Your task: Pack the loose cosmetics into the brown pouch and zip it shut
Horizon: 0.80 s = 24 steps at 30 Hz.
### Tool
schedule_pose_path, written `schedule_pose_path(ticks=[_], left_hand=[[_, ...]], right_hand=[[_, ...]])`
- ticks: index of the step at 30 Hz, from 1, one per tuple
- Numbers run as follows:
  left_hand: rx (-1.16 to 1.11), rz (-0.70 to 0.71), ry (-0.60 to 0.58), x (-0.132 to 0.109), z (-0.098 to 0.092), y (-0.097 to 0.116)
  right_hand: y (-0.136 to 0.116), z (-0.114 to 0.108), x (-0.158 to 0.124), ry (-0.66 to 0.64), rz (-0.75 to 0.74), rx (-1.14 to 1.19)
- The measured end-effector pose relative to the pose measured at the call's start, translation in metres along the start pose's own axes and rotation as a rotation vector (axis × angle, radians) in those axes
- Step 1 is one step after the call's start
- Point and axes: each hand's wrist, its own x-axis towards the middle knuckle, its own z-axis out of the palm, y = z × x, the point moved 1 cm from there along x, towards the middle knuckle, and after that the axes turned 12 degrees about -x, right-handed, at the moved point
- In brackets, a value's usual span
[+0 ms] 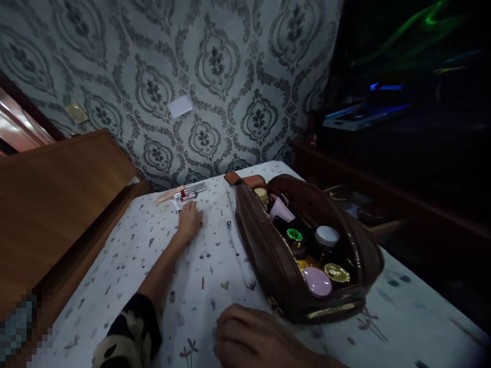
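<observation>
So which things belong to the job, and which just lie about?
Likely in use:
slim silver-red tube, near the left hand
open brown leather bag of lidded containers, near the right hand

Likely just about:
white flat rectangle on the grey patterned wall
brown wooden panel

The bag (264,250) is brown with gold zips (332,311), the cloth (201,296) white with small plant prints, the wallpaper (245,61) grey damask, the sleeve (128,329) black and cream.
</observation>
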Motion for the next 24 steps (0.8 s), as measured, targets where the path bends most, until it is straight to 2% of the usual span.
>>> schedule_pose_path(ticks=[2, 4, 8, 10, 12, 16, 24], left_hand=[[0.056, -0.072, 0.007, 0.021, 0.001, -0.014], [0.099, -0.127, 0.0, 0.037, 0.004, -0.026], [0.152, -0.18, -0.024, 0.051, 0.011, -0.04], [0.168, -0.185, -0.034, 0.055, 0.014, -0.045], [0.179, -0.184, -0.041, 0.059, 0.015, -0.048], [0.2, -0.19, -0.035, 0.062, 0.018, -0.054], [0.248, -0.213, 0.031, 0.051, 0.015, -0.064]], right_hand=[[0.006, 0.026, 0.013, 0.027, -0.001, 0.044], [0.013, 0.043, 0.022, 0.051, 0.094, 0.172], [0.029, 0.06, 0.031, 0.102, 0.477, 0.502], [0.038, 0.066, 0.032, 0.037, 0.668, 0.634], [0.043, 0.071, 0.032, -0.039, 0.78, 0.735], [0.045, 0.071, 0.03, -0.127, 0.764, 0.796], [0.045, 0.067, 0.028, -0.159, 0.716, 0.702]])
